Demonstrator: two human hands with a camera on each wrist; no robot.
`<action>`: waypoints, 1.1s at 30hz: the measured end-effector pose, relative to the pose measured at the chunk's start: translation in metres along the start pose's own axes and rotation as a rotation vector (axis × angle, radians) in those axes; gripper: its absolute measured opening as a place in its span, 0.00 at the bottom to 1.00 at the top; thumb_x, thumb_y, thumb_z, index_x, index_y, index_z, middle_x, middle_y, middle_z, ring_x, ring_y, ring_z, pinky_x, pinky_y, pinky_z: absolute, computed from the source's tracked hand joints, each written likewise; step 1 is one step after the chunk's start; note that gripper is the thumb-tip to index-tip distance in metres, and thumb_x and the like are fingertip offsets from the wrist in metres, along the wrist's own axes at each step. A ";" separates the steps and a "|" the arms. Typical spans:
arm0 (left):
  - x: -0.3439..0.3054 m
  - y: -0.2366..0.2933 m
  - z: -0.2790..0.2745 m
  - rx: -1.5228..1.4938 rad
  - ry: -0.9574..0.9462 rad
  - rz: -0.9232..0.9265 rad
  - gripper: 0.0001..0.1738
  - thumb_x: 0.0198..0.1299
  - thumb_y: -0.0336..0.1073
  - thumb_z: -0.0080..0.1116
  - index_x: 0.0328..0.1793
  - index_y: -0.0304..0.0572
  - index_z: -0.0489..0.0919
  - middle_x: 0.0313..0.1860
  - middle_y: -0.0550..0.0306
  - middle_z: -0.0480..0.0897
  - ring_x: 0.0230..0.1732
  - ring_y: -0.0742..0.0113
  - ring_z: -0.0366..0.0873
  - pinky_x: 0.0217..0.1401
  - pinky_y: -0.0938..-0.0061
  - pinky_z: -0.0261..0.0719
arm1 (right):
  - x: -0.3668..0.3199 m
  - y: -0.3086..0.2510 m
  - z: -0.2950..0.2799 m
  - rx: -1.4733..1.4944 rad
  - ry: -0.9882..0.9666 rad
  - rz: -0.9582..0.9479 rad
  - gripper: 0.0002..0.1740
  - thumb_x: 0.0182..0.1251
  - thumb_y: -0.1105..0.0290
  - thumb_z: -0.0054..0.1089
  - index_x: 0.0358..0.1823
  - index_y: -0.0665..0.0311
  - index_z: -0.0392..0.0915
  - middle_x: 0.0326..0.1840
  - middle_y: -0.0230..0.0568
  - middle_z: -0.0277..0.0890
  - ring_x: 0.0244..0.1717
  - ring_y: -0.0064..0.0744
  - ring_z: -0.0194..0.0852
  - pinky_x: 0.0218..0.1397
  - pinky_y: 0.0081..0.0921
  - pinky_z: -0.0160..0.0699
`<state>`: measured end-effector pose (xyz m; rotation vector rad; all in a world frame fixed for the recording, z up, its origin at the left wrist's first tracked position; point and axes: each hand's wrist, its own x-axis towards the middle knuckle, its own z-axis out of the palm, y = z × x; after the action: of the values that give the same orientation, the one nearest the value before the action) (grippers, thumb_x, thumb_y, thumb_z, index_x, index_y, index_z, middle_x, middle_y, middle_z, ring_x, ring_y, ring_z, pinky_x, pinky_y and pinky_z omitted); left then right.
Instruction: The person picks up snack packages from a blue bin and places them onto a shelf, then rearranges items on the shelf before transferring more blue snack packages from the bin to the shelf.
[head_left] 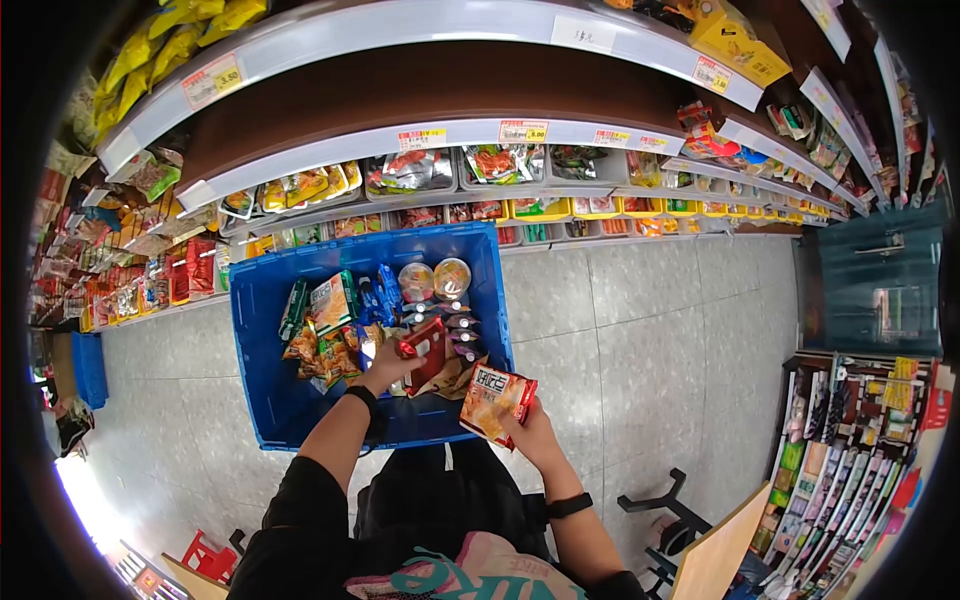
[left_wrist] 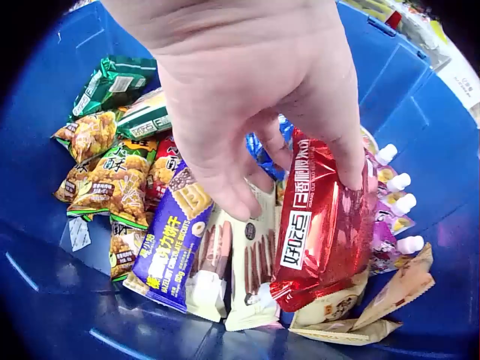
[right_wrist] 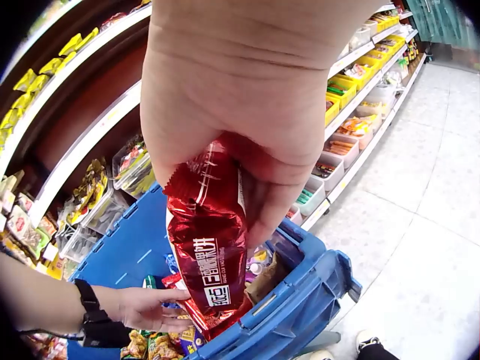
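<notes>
Left fingers pinch red packet inside bin | right fingers pinch second packet over bin's near-right corner | contents likely crumbly: grip lightly

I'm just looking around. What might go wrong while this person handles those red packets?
The right grip holds one red packet near the rim of the blue bin; if it slipped, it might land on the floor.

The left grip touches another red packet, tilted beside white-capped pouches; it could topple onto them.

Biscuit packs lie close together, so pressing down might crush some.
</notes>
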<state>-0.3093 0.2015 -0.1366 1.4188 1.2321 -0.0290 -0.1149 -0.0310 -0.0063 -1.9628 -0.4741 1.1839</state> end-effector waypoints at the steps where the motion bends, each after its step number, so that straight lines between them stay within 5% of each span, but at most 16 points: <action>1: -0.019 0.026 -0.003 0.080 0.037 0.064 0.42 0.42 0.49 0.76 0.57 0.27 0.72 0.48 0.41 0.83 0.49 0.56 0.84 0.53 0.66 0.81 | 0.002 -0.002 0.000 0.024 0.001 0.004 0.30 0.65 0.59 0.65 0.55 0.77 0.66 0.45 0.56 0.81 0.48 0.41 0.83 0.52 0.32 0.79; 5: -0.065 0.069 -0.004 0.242 0.150 0.298 0.34 0.46 0.49 0.72 0.50 0.35 0.68 0.39 0.40 0.83 0.41 0.45 0.84 0.44 0.61 0.81 | 0.021 0.014 0.000 0.076 -0.024 -0.048 0.31 0.67 0.57 0.63 0.55 0.78 0.65 0.45 0.56 0.81 0.48 0.40 0.82 0.52 0.32 0.79; 8: -0.122 0.121 0.001 0.242 0.251 0.445 0.30 0.49 0.43 0.74 0.50 0.39 0.67 0.44 0.44 0.82 0.43 0.49 0.82 0.45 0.63 0.80 | 0.025 -0.007 0.000 0.140 -0.022 -0.017 0.29 0.69 0.57 0.61 0.57 0.76 0.66 0.48 0.53 0.80 0.49 0.37 0.81 0.54 0.30 0.78; 10: -0.145 0.134 0.004 0.300 0.288 0.796 0.30 0.47 0.38 0.76 0.50 0.41 0.68 0.49 0.46 0.82 0.46 0.50 0.82 0.46 0.65 0.80 | 0.024 -0.024 0.001 0.397 -0.133 -0.033 0.26 0.71 0.61 0.59 0.59 0.75 0.66 0.54 0.49 0.79 0.52 0.34 0.80 0.55 0.30 0.78; 14: -0.179 0.161 0.011 0.481 0.200 1.109 0.31 0.44 0.38 0.78 0.51 0.44 0.71 0.61 0.52 0.79 0.61 0.53 0.76 0.66 0.58 0.70 | 0.025 -0.027 -0.005 0.647 -0.326 0.030 0.27 0.68 0.73 0.56 0.68 0.69 0.63 0.62 0.43 0.75 0.59 0.32 0.76 0.59 0.28 0.77; 20: -0.205 0.175 -0.005 0.532 0.042 1.065 0.29 0.50 0.45 0.75 0.57 0.47 0.76 0.63 0.56 0.78 0.65 0.58 0.74 0.72 0.56 0.64 | 0.030 -0.025 -0.014 0.870 -0.512 -0.015 0.32 0.67 0.73 0.58 0.71 0.68 0.60 0.68 0.43 0.69 0.64 0.34 0.73 0.65 0.32 0.75; 24: -0.211 0.176 -0.032 0.487 0.097 1.061 0.18 0.57 0.36 0.67 0.54 0.45 0.78 0.59 0.53 0.80 0.62 0.57 0.77 0.68 0.59 0.67 | 0.031 -0.015 -0.004 0.954 -0.655 0.056 0.34 0.67 0.70 0.61 0.72 0.68 0.59 0.70 0.44 0.67 0.66 0.34 0.70 0.68 0.33 0.72; 28: -0.153 0.116 -0.069 0.283 0.401 0.715 0.11 0.61 0.29 0.60 0.49 0.38 0.78 0.47 0.46 0.81 0.52 0.49 0.78 0.57 0.62 0.75 | 0.022 -0.019 0.000 0.900 -0.558 0.068 0.33 0.70 0.70 0.58 0.73 0.67 0.58 0.70 0.43 0.66 0.67 0.34 0.68 0.69 0.33 0.70; 33: -0.059 0.003 -0.116 0.367 0.347 0.428 0.15 0.58 0.28 0.61 0.51 0.38 0.76 0.46 0.45 0.79 0.53 0.43 0.76 0.58 0.60 0.74 | 0.005 -0.038 0.020 0.757 -0.398 0.077 0.33 0.69 0.71 0.59 0.73 0.67 0.58 0.70 0.43 0.66 0.67 0.34 0.68 0.68 0.32 0.71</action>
<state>-0.4036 0.2500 -0.0617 2.0512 1.2136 0.3116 -0.1264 0.0045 0.0147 -1.1111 -0.1049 1.5296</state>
